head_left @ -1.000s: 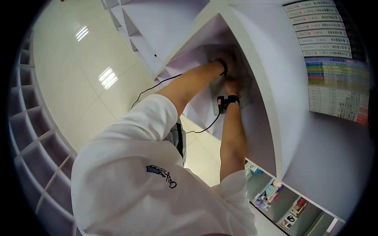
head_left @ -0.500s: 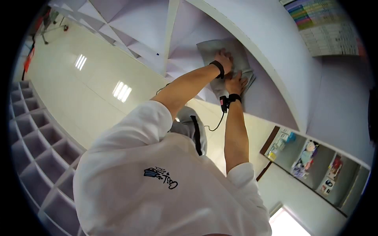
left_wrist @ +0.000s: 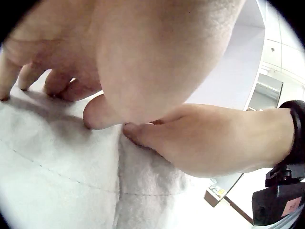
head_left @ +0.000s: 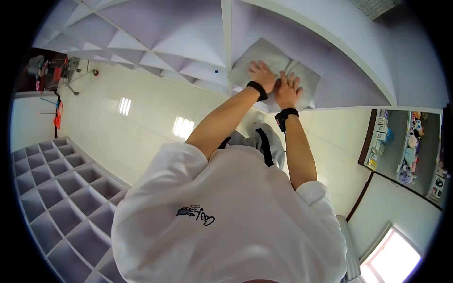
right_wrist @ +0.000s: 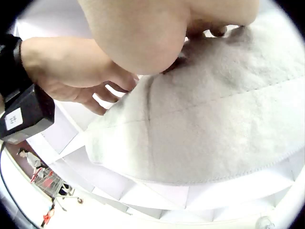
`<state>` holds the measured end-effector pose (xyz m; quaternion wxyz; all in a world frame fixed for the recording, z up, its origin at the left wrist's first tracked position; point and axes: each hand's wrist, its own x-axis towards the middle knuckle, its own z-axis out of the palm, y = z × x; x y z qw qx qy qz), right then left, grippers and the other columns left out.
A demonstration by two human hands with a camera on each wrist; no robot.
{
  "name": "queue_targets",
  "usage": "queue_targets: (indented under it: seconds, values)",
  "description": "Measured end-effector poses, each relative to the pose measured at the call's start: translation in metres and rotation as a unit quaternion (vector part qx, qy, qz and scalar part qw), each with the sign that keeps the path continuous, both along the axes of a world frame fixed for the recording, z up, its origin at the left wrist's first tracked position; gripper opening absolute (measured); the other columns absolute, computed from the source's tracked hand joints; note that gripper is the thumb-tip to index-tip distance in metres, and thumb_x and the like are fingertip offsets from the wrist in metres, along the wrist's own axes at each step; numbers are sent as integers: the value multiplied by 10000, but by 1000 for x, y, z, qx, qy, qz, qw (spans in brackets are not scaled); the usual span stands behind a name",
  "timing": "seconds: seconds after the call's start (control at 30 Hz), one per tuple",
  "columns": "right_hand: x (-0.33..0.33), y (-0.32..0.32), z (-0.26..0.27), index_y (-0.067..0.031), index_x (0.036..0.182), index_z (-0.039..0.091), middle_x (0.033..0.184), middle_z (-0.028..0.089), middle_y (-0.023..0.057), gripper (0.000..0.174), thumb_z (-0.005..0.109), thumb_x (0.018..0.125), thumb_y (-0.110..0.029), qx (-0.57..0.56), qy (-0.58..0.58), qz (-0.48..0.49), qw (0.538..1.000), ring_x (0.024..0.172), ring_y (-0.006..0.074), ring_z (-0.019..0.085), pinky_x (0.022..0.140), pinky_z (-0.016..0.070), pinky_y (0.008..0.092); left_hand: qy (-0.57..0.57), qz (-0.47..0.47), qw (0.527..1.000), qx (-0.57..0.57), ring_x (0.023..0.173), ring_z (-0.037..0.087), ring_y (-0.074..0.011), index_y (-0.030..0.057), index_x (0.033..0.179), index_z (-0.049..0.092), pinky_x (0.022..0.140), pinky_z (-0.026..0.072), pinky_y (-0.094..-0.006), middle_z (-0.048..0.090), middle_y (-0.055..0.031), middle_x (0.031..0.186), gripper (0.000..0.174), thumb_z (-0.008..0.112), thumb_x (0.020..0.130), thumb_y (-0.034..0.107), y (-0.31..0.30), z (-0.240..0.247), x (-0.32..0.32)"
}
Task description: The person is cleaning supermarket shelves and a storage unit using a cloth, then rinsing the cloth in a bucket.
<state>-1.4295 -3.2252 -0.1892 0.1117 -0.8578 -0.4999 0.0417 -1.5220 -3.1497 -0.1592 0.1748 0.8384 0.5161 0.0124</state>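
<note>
Both left hand (head_left: 263,78) and right hand (head_left: 287,93) on grey cloth (head_left: 270,51), fingers open and slightly spread

White short-sleeved T-shirt (head_left: 231,236), grey trousers (head_left: 278,138) with black stripes (head_left: 265,148).
Dark lettering (head_left: 205,216) and a little blue drawing (head_left: 185,212) mark the shirt; black bands circle both wrists, each with a boxy black camera, labelled pink (left_wrist: 291,206) on the right, white (right_wrist: 14,119) on the left.

Clock centred on the cloth (head_left: 302,78), head view: divider (head_left: 227,35) obstructs at 10 o'clock; curved rim (head_left: 336,40) obstructs at 2. Passage available at 3, over the shelf (head_left: 349,92). At 6, left forearm (head_left: 222,118) and right forearm (head_left: 300,148) flank a gap.
</note>
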Motion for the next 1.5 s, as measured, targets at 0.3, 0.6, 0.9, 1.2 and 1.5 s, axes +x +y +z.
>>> queue_targets:
  seconds: [0.3, 0.6, 0.9, 1.2, 1.5]
  values:
    - [-53, 39, 7, -264, 1320, 539, 1460, 422, 11, 432, 485, 893, -232, 36, 0, 153, 988, 1382, 282, 313, 1097, 218, 549, 33, 0, 998, 50, 1301, 380, -420, -105, 1318, 437, 1017, 397, -494, 419, -235, 1403, 586, 512, 881, 278, 18, -15, -65]
    - [10, -27, -19, -176, 1366, 512, 1461, 433, 62, 487, 523, 879, -156, 47, -19, 118, 992, 1398, 294, 301, 1121, 200, 538, 83, -60, 995, -14, 1364, 241, -487, -84, 1387, 393, 1029, 277, -622, 314, -231, 1496, 557, 457, 919, 211, -20, -12, -6]
    - [76, -88, -22, -88, 1290, 571, 1398, 479, 154, 540, 608, 762, 18, 101, 23, 111, 988, 1312, 404, 390, 1095, 323, 471, 82, -102, 991, -15, 1302, 288, -524, -76, 1319, 488, 983, 329, -627, 387, -241, 1412, 530, 498, 901, 251, -75, -12, 68]
    - [63, -82, -31, -134, 1205, 643, 1299, 576, 117, 385, 514, 844, -174, 196, -21, 111, 974, 1297, 372, 417, 1085, 295, 536, 41, -57, 949, 308, 1100, 500, -517, -103, 1107, 623, 879, 439, -567, 605, -264, 1143, 424, 540, 808, 186, -87, -63, 46]
    - [43, -72, -15, -170, 1208, 642, 1333, 542, 54, 365, 519, 865, -154, 115, -34, 78, 990, 1320, 316, 388, 1077, 279, 553, 32, -148, 962, 227, 906, 632, -347, 65, 846, 711, 803, 489, -443, 697, -136, 907, 191, 590, 786, 199, -55, -18, 22]
